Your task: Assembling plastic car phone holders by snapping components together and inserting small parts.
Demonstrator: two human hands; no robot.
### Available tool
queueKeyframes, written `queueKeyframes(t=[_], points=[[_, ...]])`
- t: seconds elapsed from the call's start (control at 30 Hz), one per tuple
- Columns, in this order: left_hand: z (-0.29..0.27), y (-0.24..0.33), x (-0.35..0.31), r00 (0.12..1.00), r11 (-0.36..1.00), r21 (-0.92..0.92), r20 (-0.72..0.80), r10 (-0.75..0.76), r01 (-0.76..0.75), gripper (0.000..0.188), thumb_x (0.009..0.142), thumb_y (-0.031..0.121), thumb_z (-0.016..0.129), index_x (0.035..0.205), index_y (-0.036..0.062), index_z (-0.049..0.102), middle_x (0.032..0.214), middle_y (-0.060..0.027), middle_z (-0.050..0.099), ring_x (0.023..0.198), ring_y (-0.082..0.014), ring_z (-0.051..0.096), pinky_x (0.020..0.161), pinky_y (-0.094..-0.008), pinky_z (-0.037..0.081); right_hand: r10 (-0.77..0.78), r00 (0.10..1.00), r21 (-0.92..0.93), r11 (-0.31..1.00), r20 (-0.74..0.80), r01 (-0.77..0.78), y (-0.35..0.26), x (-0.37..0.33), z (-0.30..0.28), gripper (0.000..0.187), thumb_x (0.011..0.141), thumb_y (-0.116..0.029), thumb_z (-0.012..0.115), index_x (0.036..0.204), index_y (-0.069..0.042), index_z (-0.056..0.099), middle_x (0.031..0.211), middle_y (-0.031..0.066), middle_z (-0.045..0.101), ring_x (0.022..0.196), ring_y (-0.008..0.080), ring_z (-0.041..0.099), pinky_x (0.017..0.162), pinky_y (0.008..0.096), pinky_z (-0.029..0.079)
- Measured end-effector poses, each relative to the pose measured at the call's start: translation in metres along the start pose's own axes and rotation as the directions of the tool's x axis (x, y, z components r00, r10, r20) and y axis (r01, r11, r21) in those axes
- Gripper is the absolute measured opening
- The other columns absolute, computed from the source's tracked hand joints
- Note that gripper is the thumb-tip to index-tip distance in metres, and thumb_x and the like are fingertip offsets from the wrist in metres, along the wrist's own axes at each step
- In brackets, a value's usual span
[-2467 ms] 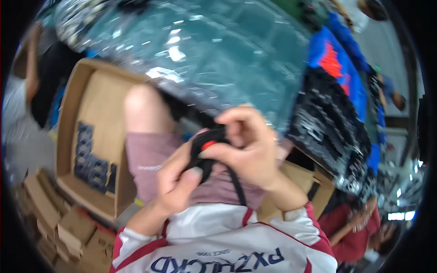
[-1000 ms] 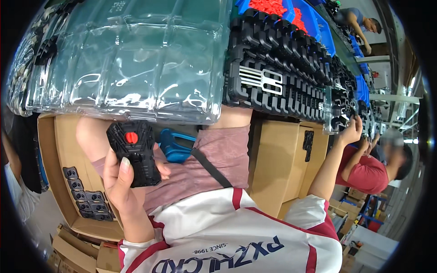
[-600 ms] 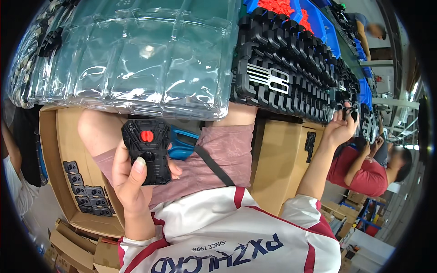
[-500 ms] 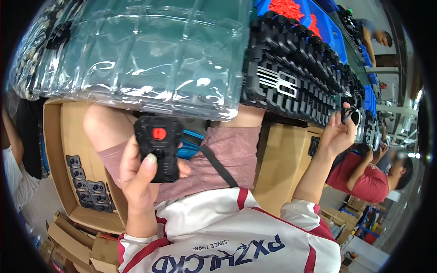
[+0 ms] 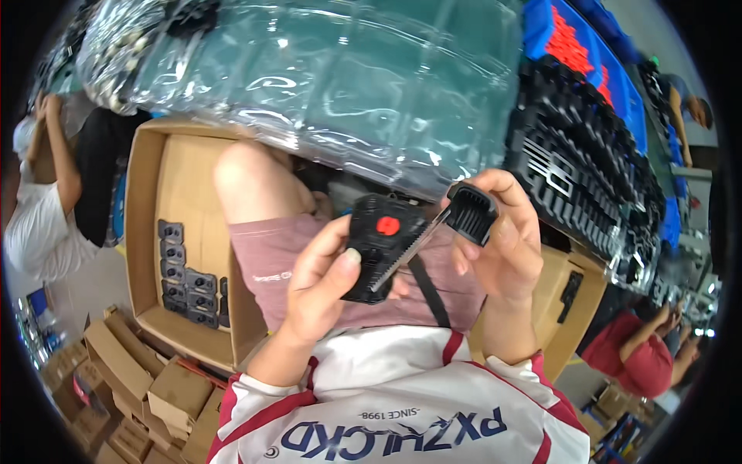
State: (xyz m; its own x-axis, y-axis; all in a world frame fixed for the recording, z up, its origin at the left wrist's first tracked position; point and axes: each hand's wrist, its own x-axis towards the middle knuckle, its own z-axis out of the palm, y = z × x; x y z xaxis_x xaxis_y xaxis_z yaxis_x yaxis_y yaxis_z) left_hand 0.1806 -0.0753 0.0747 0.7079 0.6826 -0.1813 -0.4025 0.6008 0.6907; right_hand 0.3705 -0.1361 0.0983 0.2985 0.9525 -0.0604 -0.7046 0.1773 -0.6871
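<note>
My left hand (image 5: 318, 290) grips a black, rounded rectangular plastic case (image 5: 369, 259) above my lap, its thumb on the front edge. A red round insert (image 5: 387, 225) sits in the upper part of the case. My right hand (image 5: 512, 243) holds a small toothed saw blade (image 5: 407, 253) by its black ribbed end piece (image 5: 472, 212). The blade slants down to the left across the right side of the case; whether it touches the case, I cannot tell. The right fingertips are partly hidden behind the end piece.
A table under clear plastic sheeting (image 5: 309, 69) lies ahead. Black moulded parts (image 5: 572, 147) are stacked at right, beside a blue bin (image 5: 599, 75) of red pieces. An open carton (image 5: 189, 340) on the left holds several black parts; another carton (image 5: 583, 309) stands right. Co-workers sit both sides.
My right hand has come from the stacked parts at far right to the case, bringing the saw blade. The left hand still holds the case. The view has shifted.
</note>
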Motion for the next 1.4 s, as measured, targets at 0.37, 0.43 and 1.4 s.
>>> queueKeyframes(t=[0.37, 0.43, 1.4], points=[[-0.005, 0.0, -0.007, 0.998, 0.992, 0.111, 0.001, 0.065, -0.065, 0.052, 0.096, 0.032, 0.045, 0.13, -0.006, 0.035, 0.107, -0.0263, 0.057, 0.071, -0.0308, 0.065, 0.062, -0.0347, 0.054, 0.092, 0.996, -0.299, 0.95, 0.005, -0.086, 0.009, 0.008, 0.013, 0.034, 0.078, 0.008, 0.062, 0.11, 0.006, 0.051, 0.094, 0.0131, 0.058, 0.062, 0.0102, 0.054, 0.05, 0.0186, 0.048], [-0.001, 0.001, -0.007, 0.997, 0.99, 0.118, -0.015, 0.079, -0.077, 0.052, 0.096, 0.032, 0.045, 0.13, -0.0057, 0.035, 0.107, -0.0261, 0.057, 0.07, -0.0306, 0.065, 0.062, -0.0343, 0.054, 0.089, 0.996, -0.313, 0.946, -0.006, -0.086, 0.008, 0.008, 0.015, 0.034, 0.077, 0.009, 0.063, 0.11, 0.006, 0.051, 0.092, 0.0124, 0.058, 0.063, 0.0096, 0.054, 0.051, 0.018, 0.048], [0.013, -0.009, 0.016, 0.957, 0.939, 0.291, -0.168, 0.237, -0.182, 0.023, 0.087, 0.005, 0.051, 0.109, -0.0029, 0.049, 0.086, -0.0185, 0.06, 0.043, -0.0237, 0.056, 0.042, -0.0275, 0.05, -0.822, 0.41, -0.759, 0.04, -0.394, -0.649, -0.223, -0.101, -0.198, 0.026, 0.082, -0.013, 0.066, 0.103, 0.002, 0.065, 0.074, 0.0028, 0.062, 0.056, 0.0078, 0.049, 0.051, 0.0189, 0.037]])
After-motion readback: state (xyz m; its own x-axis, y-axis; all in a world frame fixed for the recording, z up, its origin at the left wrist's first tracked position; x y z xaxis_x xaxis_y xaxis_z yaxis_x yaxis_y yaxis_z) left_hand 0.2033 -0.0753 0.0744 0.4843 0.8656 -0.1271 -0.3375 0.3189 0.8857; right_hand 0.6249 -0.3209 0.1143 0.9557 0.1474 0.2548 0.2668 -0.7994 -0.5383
